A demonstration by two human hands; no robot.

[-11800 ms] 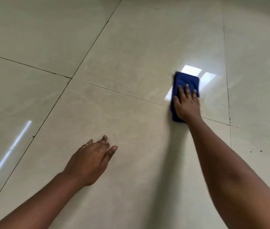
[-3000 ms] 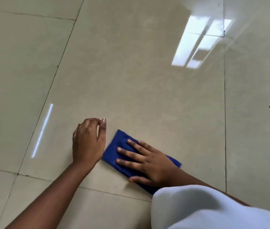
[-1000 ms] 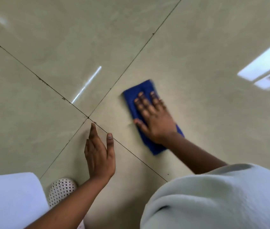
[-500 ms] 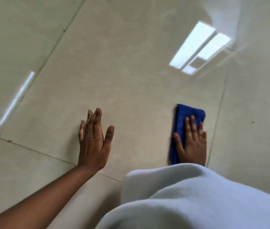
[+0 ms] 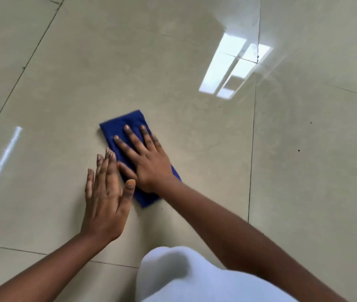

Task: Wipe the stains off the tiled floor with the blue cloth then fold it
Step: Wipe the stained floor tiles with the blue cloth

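Note:
The blue cloth [image 5: 123, 125] lies folded into a long rectangle on the glossy beige tiled floor [image 5: 173, 51], near the middle of the view. My right hand [image 5: 147, 160] presses flat on top of it with fingers spread, covering its middle. My left hand [image 5: 107, 192] rests flat on the tile just left of the cloth, its thumb and fingertips touching the cloth's left edge. A few small dark specks [image 5: 299, 150] dot the tile to the right.
Dark grout lines [image 5: 252, 149] cross the floor right of the cloth and below my hands. A window's bright reflection [image 5: 227, 68] shines at the upper right. My white-clad knee [image 5: 184, 277] fills the bottom centre.
The cloth and my right hand have slid left, up against my left hand, since half a second ago. The cloth now lies slanted instead of straight.

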